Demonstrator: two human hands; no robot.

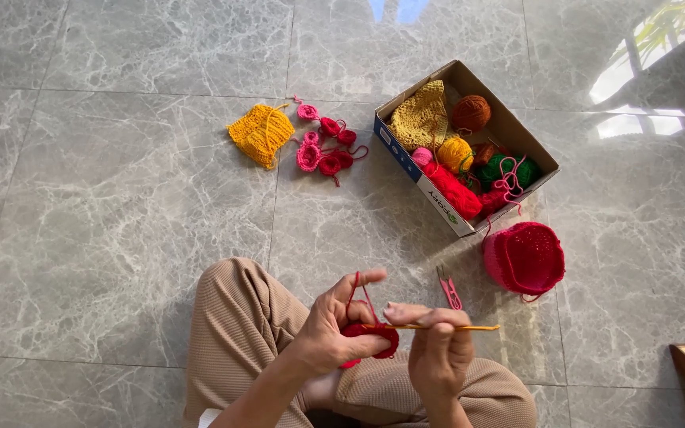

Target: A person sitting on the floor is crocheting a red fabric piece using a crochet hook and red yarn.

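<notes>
Now I see my left hand (334, 333) pinching a small red crocheted yarn piece (373, 337) above my lap, red strand looped over its forefinger. My right hand (436, 349) grips a thin yellow crochet hook (469, 327) poked into it. Beyond, on the grey marble floor (120, 198), an open cardboard box of yarn balls (406, 150).

A home floor, used as a crochet corner

I am looking down at what seems a living space at home: polished grey marble-look floor tiles (120, 198) reflecting window light, an open cardboard box (517, 135) of yarn balls (470, 112) sitting on them, finished yellow crochet piece (261, 133) and small pink crochet flowers (327, 147) lying around, bent knees in beige trousers (239, 317) resting there.
</notes>
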